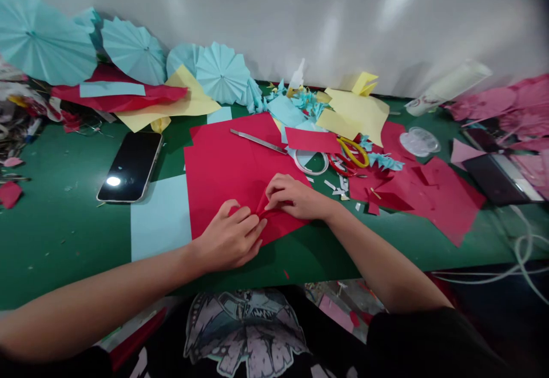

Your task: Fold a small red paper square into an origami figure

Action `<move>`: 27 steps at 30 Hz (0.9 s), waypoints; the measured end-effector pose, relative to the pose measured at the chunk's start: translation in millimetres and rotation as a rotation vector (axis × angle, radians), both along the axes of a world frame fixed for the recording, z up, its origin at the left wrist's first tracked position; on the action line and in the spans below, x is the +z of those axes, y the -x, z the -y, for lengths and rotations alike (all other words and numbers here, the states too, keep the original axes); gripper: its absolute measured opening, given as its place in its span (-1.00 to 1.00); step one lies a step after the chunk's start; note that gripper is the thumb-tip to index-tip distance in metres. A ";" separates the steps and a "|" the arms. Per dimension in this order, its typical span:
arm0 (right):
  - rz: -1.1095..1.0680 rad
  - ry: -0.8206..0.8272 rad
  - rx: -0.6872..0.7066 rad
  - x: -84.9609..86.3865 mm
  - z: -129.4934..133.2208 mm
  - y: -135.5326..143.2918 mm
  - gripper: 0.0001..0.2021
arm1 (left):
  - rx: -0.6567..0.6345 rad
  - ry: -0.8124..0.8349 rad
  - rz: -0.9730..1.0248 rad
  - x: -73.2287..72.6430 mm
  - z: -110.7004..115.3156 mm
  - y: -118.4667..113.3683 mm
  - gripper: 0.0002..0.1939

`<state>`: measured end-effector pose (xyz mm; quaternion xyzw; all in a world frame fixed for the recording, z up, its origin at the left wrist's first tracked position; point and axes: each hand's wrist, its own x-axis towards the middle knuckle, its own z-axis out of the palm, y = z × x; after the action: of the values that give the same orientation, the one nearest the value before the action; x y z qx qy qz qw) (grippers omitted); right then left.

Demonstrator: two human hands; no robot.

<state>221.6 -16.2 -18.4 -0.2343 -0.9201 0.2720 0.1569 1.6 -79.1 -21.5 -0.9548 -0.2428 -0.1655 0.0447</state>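
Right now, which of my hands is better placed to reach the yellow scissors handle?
Probably your right hand: it is nearer the yellow scissors handle, off to the right. Your left hand is farther away, though both hands are at the folded red paper.

phone (132,163) obstructs leftward; nearer the body, green tabletop (72,232) gives room.

On my green table (64,229), to my left, I see a black phone with a shiny screen (128,163). Round, light blue folded paper fans (223,72) stand by the grey wall (274,12). A small white bottle with a pointy top (297,76) is there too. To my right, thin white cords (520,252) curl.
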 end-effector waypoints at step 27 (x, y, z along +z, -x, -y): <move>0.045 0.053 -0.002 -1.1 -1.6 -1.7 -0.80 | 0.300 0.280 -0.013 4.5 16.0 -1.3 -0.71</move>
<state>223.3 -14.6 -19.5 -0.2453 -0.9156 0.2906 0.1303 2.9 -95.1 -17.1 -0.9059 -0.4026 -0.1157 -0.0629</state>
